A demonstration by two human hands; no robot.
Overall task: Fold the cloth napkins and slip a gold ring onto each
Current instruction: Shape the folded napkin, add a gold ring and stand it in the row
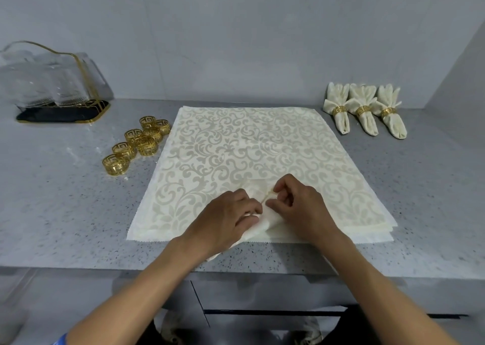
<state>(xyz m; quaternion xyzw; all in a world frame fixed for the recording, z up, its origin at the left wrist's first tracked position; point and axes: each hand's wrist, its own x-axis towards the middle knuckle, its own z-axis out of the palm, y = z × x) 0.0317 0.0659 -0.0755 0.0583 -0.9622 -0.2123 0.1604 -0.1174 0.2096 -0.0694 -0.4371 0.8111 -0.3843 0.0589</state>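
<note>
A cream folded napkin (258, 215) with a faint leaf pattern was gripped by the left hand (231, 217) and pinched by the right hand (299, 208), at the near edge of the napkin stack (249, 148). Gold rings (136, 142) were clustered left of the stack, three finished napkins (364, 108) right of it, on a speckled grey counter (65, 200) below a pale wall (236, 43).

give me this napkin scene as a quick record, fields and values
left hand: grips the folded napkin
right hand: pinches the same napkin
ring on held napkin: hint of gold between the fingers, unclear
flat napkins: stacked on the counter, under the hands
loose gold rings: clustered left of the stack
finished napkins: three, ringed, far right
glass holder: far left, on a dark tray
</note>
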